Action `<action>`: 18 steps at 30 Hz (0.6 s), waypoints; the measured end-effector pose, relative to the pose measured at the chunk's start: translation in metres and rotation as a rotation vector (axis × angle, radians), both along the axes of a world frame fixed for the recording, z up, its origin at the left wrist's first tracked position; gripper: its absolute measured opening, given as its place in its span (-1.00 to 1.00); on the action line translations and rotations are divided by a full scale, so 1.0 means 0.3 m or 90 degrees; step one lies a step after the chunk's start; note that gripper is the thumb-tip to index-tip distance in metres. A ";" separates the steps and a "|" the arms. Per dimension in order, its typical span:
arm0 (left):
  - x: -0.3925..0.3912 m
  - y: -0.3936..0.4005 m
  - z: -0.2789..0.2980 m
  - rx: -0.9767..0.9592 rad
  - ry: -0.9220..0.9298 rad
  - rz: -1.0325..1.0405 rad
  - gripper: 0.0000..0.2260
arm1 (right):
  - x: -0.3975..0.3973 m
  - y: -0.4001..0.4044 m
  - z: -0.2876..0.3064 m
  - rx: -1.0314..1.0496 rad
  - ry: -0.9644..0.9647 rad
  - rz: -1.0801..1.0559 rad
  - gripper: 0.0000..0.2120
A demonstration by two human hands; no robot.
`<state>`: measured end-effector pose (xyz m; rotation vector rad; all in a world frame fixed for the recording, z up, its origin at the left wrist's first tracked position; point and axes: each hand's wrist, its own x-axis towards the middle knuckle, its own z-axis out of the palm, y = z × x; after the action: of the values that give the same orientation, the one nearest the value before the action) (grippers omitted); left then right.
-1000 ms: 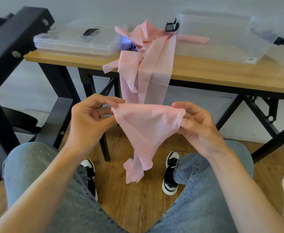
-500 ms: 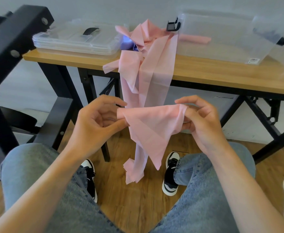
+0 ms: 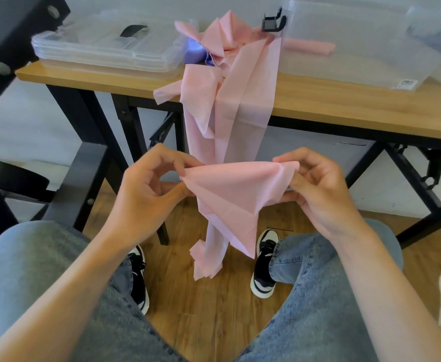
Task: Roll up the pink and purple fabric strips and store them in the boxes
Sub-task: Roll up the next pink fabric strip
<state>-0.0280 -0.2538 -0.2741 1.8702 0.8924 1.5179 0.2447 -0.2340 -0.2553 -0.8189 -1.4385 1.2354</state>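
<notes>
1. I see my left hand (image 3: 146, 189) pinching the left corner of the pink fabric strip (image 3: 229, 189) between thumb and curled fingers, low in the near middle of the view above my knees.
2. My right hand (image 3: 316, 189) grasps the strip's right corner, with the fingers curled round the cloth's edge and the thumb on top.
3. Between my two hands the strip's end is spread into a wide fold whose lower part tapers to a point hanging down toward the wooden floor (image 3: 214, 304).
4. The rest of the strip runs up from my hands and over the near edge of the wooden table (image 3: 344, 100), where it joins a crumpled pink heap (image 3: 222, 35) on the tabletop; another length of it dangles below my hands almost to the floor.
5. A bit of purple fabric (image 3: 195, 49) peeks out at the left side of that heap, touching it.
6. A clear storage box (image 3: 344, 45) with a black latch (image 3: 271, 23) stands on the far right of the table, just beside the heap, and a rolled pink piece (image 3: 310, 45) shows through its wall.
7. A stack of clear lids (image 3: 104, 50) lies on the far left of the table.
8. My legs in blue jeans (image 3: 331, 296) fill the near foreground, with black-and-white sneakers (image 3: 263, 265) on the floor between them.
9. A black metal frame (image 3: 7, 45) crosses the upper left corner.
</notes>
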 end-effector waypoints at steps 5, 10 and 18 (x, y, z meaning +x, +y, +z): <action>-0.006 0.025 -0.024 0.060 0.086 0.050 -0.76 | -0.019 0.021 -0.002 0.051 -0.071 -0.062 -0.91; -0.021 0.047 -0.045 0.087 0.112 0.050 -0.85 | -0.041 0.049 -0.010 -0.017 -0.039 -0.068 -0.90; -0.035 0.070 -0.054 0.045 0.163 0.058 -0.87 | -0.058 0.064 -0.024 -0.093 -0.012 -0.084 -0.74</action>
<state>-0.0385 -0.2328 -0.2903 2.1364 1.0636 1.3983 0.2272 -0.2148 -0.2624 -1.0110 -1.2989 1.2458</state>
